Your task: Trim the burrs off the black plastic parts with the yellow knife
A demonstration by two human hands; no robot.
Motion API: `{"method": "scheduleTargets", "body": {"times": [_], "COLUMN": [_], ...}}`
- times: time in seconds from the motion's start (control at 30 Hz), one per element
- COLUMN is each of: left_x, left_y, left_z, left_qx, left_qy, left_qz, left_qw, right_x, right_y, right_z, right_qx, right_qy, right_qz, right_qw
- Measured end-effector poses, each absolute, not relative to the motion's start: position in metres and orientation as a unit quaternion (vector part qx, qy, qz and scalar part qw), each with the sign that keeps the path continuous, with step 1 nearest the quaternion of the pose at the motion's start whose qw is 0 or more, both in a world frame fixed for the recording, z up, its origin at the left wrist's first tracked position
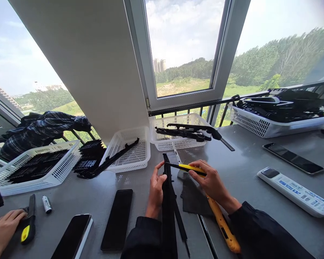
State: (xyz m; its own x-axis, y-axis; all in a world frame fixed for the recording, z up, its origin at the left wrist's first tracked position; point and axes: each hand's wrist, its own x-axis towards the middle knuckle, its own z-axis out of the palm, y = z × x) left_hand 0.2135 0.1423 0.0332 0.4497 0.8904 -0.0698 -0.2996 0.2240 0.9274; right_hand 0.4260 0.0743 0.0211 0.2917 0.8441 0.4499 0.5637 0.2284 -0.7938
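Observation:
My left hand [157, 189] is closed around a long black plastic strip [169, 212], which stands lengthwise in front of me. In my right hand [211, 180] is a yellow utility knife [190, 168], and its dark blade reaches left to the upper part of the strip. Whether the blade cuts into the plastic, I cannot tell. Beneath my right hand lie a dark grey cloth [196, 199] and an orange-handled tool [223, 226]. A thin black piece [181, 223] hangs or lies just right of the strip.
White baskets of black parts [178, 145] line the table's back, one [261, 129] at far right. Phones [117, 219] lie left and right, near a white device [294, 192]. At left, another person's hand [8, 226] rests beside a black-and-yellow knife [29, 223] and a marker [46, 204].

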Motion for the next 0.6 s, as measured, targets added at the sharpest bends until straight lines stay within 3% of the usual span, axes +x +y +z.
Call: {"method": "scheduleTargets", "body": {"times": [0.6], "left_x": [0.210], "left_y": [0.144], "left_z": [0.019], "left_qx": [0.421], "left_qy": [0.319], "left_qz": [0.411], "left_qw": [0.742], "right_x": [0.447], "right_y": [0.102], "right_z": [-0.001], "right_qx": [-0.612], "right_qy": [-0.625], "right_qz": [0.061], "right_qw": [0.481]}}
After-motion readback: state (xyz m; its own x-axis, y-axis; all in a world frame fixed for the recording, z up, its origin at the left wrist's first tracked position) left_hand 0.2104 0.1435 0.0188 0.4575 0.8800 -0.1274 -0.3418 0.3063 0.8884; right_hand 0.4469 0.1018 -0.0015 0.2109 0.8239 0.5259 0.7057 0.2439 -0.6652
